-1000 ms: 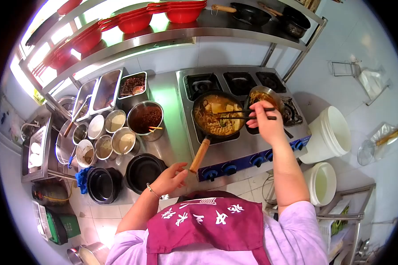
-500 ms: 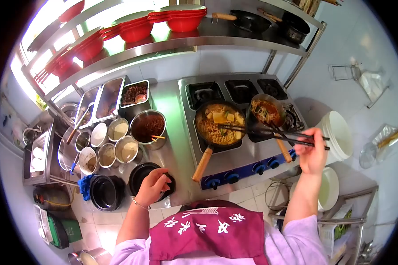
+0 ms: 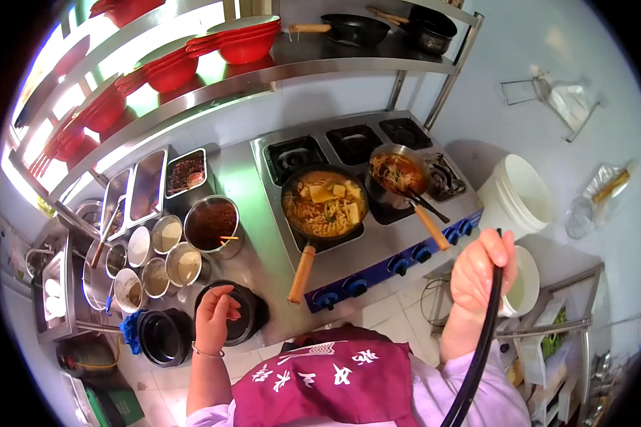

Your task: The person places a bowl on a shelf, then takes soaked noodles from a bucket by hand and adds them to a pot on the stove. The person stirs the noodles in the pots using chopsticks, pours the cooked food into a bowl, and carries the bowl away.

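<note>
My right hand (image 3: 481, 274) is closed around a pair of long black chopsticks (image 3: 481, 349), their lengths running down towards my chest. My left hand (image 3: 217, 312), fingers loosely bent and holding nothing, hovers over the near side of a black bowl (image 3: 253, 320). On the stove, a frying pan (image 3: 303, 270) with a wooden handle holds noodles (image 3: 329, 219) and tofu-like yellow pieces (image 3: 352, 212) in orange broth. Behind it to the right, a saucepan (image 3: 386, 193) contains reddish soup with noodles and pale strands. A black-handled utensil (image 3: 434, 210) leans in that saucepan.
The steel stove (image 3: 274, 206) has knobs along its front. Left of it stand a pot of dark red sauce (image 3: 214, 220), several seasoning tubs (image 3: 185, 265) and another black bowl (image 3: 164, 338). Red bowls (image 3: 249, 44) line the shelf above. White buckets (image 3: 516, 196) stand at right.
My right hand has drawn the chopsticks back from above the frying pan, and they now point towards me. My left hand stays by the black bowl. The view has shifted slightly.
</note>
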The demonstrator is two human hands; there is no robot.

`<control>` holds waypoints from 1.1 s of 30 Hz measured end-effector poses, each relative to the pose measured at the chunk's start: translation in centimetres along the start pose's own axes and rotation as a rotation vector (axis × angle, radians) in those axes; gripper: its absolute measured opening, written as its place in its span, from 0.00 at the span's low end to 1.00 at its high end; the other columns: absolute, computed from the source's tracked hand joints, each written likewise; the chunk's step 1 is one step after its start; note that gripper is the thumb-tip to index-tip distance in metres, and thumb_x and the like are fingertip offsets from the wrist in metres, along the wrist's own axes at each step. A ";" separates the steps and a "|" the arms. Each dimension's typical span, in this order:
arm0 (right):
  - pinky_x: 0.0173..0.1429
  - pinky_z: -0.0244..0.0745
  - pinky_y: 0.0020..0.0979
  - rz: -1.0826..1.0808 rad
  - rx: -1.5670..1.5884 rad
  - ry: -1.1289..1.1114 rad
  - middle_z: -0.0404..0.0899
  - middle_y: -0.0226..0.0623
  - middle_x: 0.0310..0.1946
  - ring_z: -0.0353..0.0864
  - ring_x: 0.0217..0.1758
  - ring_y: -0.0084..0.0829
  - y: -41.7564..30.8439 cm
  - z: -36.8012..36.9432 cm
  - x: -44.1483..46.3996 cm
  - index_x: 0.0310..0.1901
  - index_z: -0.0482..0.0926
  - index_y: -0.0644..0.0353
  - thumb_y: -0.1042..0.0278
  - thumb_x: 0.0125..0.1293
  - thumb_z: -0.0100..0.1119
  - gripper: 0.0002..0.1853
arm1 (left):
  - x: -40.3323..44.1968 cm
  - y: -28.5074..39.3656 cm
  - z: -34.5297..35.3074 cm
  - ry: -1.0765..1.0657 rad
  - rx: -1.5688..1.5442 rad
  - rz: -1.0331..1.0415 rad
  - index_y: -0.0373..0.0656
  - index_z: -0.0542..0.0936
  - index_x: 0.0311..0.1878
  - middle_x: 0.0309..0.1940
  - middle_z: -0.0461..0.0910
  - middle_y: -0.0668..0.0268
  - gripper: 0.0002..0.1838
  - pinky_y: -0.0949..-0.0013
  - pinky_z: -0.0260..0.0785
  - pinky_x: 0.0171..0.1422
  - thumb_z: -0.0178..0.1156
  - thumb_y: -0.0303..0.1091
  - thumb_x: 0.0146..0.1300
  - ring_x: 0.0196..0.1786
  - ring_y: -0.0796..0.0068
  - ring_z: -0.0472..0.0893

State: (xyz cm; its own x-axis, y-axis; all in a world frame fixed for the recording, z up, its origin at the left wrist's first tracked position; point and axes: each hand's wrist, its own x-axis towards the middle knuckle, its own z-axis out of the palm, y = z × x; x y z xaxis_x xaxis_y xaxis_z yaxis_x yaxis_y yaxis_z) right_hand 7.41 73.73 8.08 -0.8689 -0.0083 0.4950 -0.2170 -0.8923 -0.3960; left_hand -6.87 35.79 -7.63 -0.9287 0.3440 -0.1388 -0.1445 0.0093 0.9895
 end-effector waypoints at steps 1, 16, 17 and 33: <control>0.11 0.61 0.20 0.027 0.019 -0.020 0.73 0.46 0.27 0.69 0.09 0.22 0.1 -0.4 0.1 0.36 0.68 0.60 0.52 0.75 0.29 0.21 | -0.1 -0.2 -0.1 0.003 0.002 0.000 0.37 0.74 0.51 0.30 0.78 0.67 0.12 0.79 0.69 0.34 0.47 0.31 0.69 0.28 0.83 0.75; 0.21 0.68 0.23 -0.079 -0.212 0.512 0.79 0.42 0.31 0.79 0.26 0.25 1.5 -6.2 1.8 0.37 0.73 0.58 0.52 0.73 0.40 0.19 | -2.3 -0.8 0.0 -0.018 0.029 -0.002 0.36 0.72 0.52 0.32 0.78 0.67 0.13 0.79 0.70 0.37 0.48 0.31 0.69 0.30 0.84 0.75; 0.23 0.71 0.24 -0.178 -0.447 0.687 0.80 0.43 0.31 0.81 0.29 0.27 2.4 -7.0 2.7 0.38 0.75 0.61 0.53 0.73 0.42 0.19 | -2.4 -1.0 0.0 -0.028 0.037 0.005 0.36 0.72 0.52 0.33 0.78 0.67 0.12 0.79 0.70 0.37 0.48 0.31 0.69 0.30 0.84 0.75; 0.29 0.77 0.24 0.204 -1.230 0.618 0.77 0.37 0.34 0.80 0.25 0.27 3.6 -11.4 7.9 0.42 0.75 0.63 0.58 0.72 0.47 0.15 | -3.4 -1.6 1.9 -0.070 0.044 -0.095 0.35 0.72 0.53 0.32 0.78 0.66 0.14 0.78 0.71 0.38 0.49 0.32 0.68 0.31 0.83 0.76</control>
State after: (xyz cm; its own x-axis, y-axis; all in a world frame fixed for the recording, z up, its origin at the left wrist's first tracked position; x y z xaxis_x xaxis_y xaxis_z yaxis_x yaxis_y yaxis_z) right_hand -5.33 75.58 1.77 -0.9160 0.3973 0.0562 -0.0312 0.0691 -0.9971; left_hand -2.84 36.40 -8.70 -0.8851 0.4043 -0.2307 -0.2144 0.0860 0.9730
